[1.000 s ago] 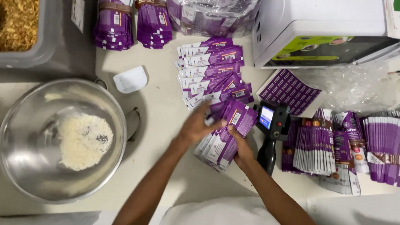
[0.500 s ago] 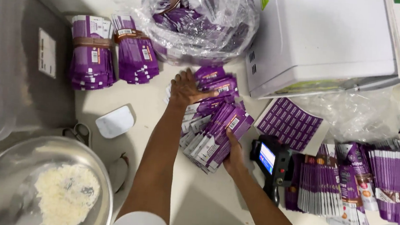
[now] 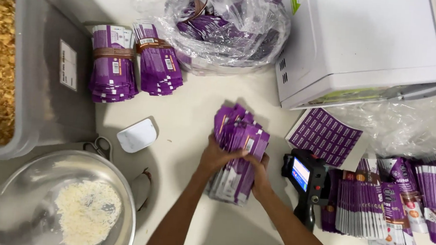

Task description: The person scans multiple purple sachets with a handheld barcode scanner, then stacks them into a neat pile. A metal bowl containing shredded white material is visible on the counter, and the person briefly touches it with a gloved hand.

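Stack of flat purple-and-white foil sachets, squared up on the pale surface, clamped between left hand and right hand, fingers closed on its long edges.

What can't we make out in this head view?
- Fingers of the left hand and right hand: partly hidden by the stack of purple pouches, so the exact grip is unclear.
- Pouches in the clear plastic bag: blurred by crinkled film and glare.
- Scissors: blades covered by the steel bowl.
- Grey tub of golden flakes: cut off by the left edge.
- Handheld device screen: too small.
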